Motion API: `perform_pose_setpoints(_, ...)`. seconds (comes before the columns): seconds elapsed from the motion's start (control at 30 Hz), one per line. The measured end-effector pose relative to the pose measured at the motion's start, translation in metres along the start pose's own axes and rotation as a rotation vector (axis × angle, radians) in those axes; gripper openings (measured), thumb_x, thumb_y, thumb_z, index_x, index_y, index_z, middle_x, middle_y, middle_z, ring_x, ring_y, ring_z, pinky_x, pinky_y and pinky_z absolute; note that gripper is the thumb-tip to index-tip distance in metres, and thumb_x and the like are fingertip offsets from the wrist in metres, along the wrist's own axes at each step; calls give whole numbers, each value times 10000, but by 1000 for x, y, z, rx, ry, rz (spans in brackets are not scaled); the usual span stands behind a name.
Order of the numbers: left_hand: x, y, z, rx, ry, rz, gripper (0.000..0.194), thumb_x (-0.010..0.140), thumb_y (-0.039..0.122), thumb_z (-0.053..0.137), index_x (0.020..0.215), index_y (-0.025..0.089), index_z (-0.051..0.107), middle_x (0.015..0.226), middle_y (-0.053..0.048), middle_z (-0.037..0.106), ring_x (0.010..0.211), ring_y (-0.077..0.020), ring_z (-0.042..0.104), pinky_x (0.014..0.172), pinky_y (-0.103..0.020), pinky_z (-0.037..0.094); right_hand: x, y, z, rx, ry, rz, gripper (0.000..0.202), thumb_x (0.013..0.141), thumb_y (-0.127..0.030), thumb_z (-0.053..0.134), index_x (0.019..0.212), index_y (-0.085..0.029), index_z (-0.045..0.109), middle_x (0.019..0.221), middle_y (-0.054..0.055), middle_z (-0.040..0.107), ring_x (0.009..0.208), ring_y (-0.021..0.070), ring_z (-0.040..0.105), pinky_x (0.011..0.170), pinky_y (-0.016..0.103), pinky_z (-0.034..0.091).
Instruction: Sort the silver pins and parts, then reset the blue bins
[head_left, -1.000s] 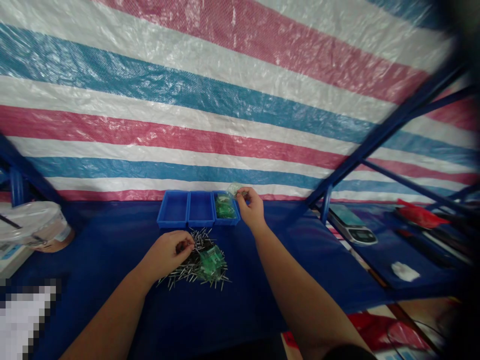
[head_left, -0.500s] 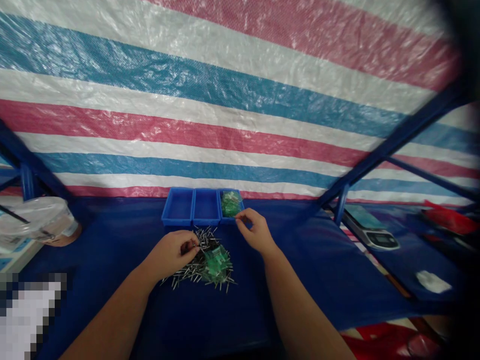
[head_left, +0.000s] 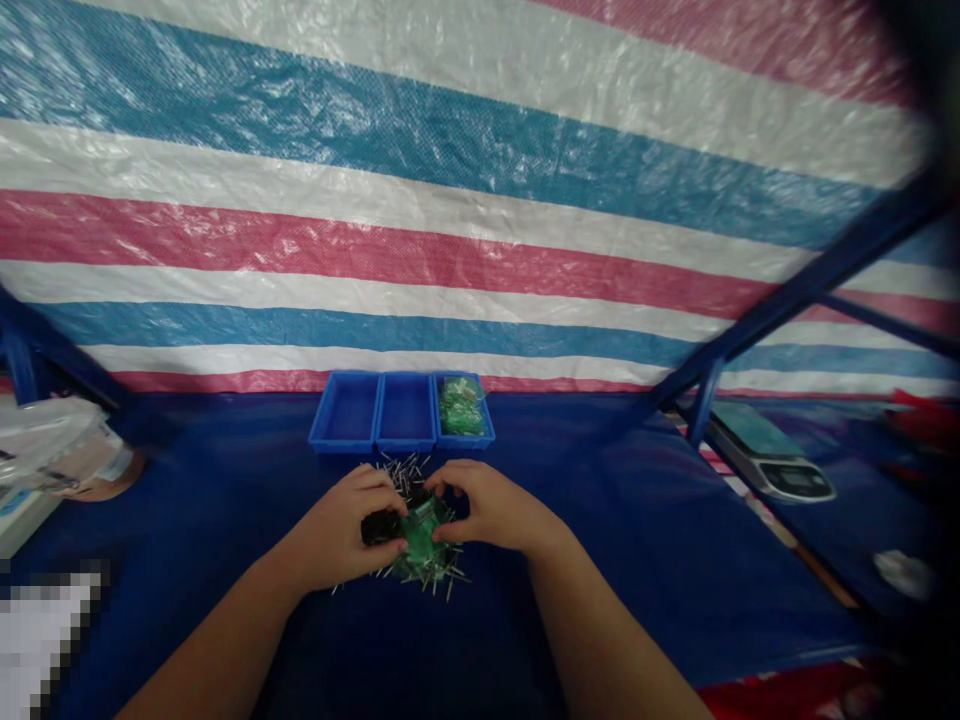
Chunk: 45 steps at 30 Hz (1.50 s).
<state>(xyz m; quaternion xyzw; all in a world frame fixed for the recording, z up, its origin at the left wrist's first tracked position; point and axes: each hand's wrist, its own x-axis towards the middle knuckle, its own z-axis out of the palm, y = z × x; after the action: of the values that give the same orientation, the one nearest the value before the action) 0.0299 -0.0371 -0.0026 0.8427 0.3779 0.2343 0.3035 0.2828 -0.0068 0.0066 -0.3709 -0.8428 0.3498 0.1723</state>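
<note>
A heap of thin metal pins (head_left: 405, 470), which look like nails or rivets, lies on the blue table with a green-tinted clear plastic bag (head_left: 422, 540) on top. At the bag's left edge is my left hand (head_left: 349, 525), its thumb and fingers curled but apart. My right hand (head_left: 487, 505) reaches in from the other side, thumb at the bag's right edge and fingers spread above. Whether either hand grips the bag firmly is hard to see. Behind the heap stand three joined blue bins; similar green bags (head_left: 461, 405) fill the right bin (head_left: 465, 442).
The left bin (head_left: 345, 410) and middle bin (head_left: 406, 410) show bare bottoms. A lidded plastic tub (head_left: 82, 455) stands at the left. On the right are a digital scale (head_left: 780, 460) and crumpled white material (head_left: 904, 573), beyond a blue metal frame (head_left: 787, 290). Striped sheeting (head_left: 450, 270) hangs behind.
My right hand has moved from the right bin down to the green bag. The left hand has moved slightly right and its fingers have parted. The view has shifted a little.
</note>
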Motion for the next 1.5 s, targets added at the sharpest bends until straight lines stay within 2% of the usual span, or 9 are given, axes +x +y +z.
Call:
perform_pose_setpoints(0.23, 0, 3, 5, -4, 10, -9, 290, 746, 277, 746, 1021, 243, 660, 1078, -70, 601, 1017, -245, 518, 904, -382, 436, 4, -5, 4, 52, -9, -14, 373, 670, -191, 810, 1025, -215, 698, 910, 3, 642, 772, 148, 575, 713, 253, 454)
perform_pose_setpoints(0.4, 0, 5, 3, -19, 55, -32, 259, 780, 250, 707, 1016, 234, 602, 1054, -52, 602, 1018, -228, 526, 894, -364, 437, 4, -1, 3, 291, 4, -5, 160, 805, -182, 672, 962, -202, 644, 773, -37, 594, 645, 106, 513, 596, 218, 414)
perform_pose_setpoints(0.5, -1, 3, 3, -46, 75, -51, 215, 821, 223, 645, 1022, 228, 568, 962, -33, 602, 926, -195, 549, 828, -334, 450, 8, 8, 3, 383, 233, -58, 124, 846, -239, 665, 967, -216, 651, 884, 6, 617, 766, 139, 576, 692, 265, 480)
perform_pose_setpoints(0.67, -1, 1, 3, -35, 45, -48, 44, 852, 192, 578, 888, 218, 576, 817, -3, 591, 791, -157, 554, 737, -298, 432, 14, 26, 0, 315, 891, -83, 131, 891, -279, 635, 1006, -259, 695, 1005, 57, 588, 947, 194, 599, 815, 348, 525)
perform_pose_setpoints(0.93, -1, -2, 1, -27, 57, -53, 46, 864, 203, 564, 856, 207, 609, 764, 1, 591, 728, -140, 545, 678, -271, 413, 29, 35, -28, -102, 1236, -53, 237, 917, -249, 582, 1097, -263, 735, 1050, 83, 615, 1025, 228, 603, 972, 439, 493)
perform_pose_setpoints(1.03, -2, -6, 1, -26, 61, -51, 55, 871, 208, 561, 876, 207, 616, 770, 3, 591, 719, -136, 542, 672, -266, 410, 47, 46, -34, -203, 1168, -51, 237, 898, -263, 587, 1074, -227, 741, 1101, 106, 631, 1041, 238, 613, 968, 430, 500)
perform_pose_setpoints(1.17, -3, -9, -1, -18, 55, -66, 64, 878, 208, 557, 898, 210, 618, 773, 13, 583, 698, -126, 537, 662, -260, 403, 57, 60, -30, -258, 858, 45, 192, 894, -322, 592, 921, -210, 746, 932, 81, 721, 935, 243, 661, 929, 424, 511)
perform_pose_setpoints(1.37, -3, -10, -6, -3, 51, -94, 61, 886, 219, 556, 881, 208, 617, 759, 19, 570, 684, -122, 529, 650, -256, 394, 33, 43, -29, -235, 895, 33, 149, 898, -304, 589, 907, -210, 704, 929, 69, 724, 935, 237, 657, 909, 394, 496)
perform_pose_setpoints(1.5, -3, -10, -6, 6, 48, -93, 83, 898, 231, 545, 878, 209, 623, 757, 16, 569, 687, -126, 530, 646, -259, 392, 8, 26, -33, -99, 791, 97, 167, 900, -322, 592, 828, -190, 667, 787, 39, 665, 717, 172, 600, 696, 303, 488)
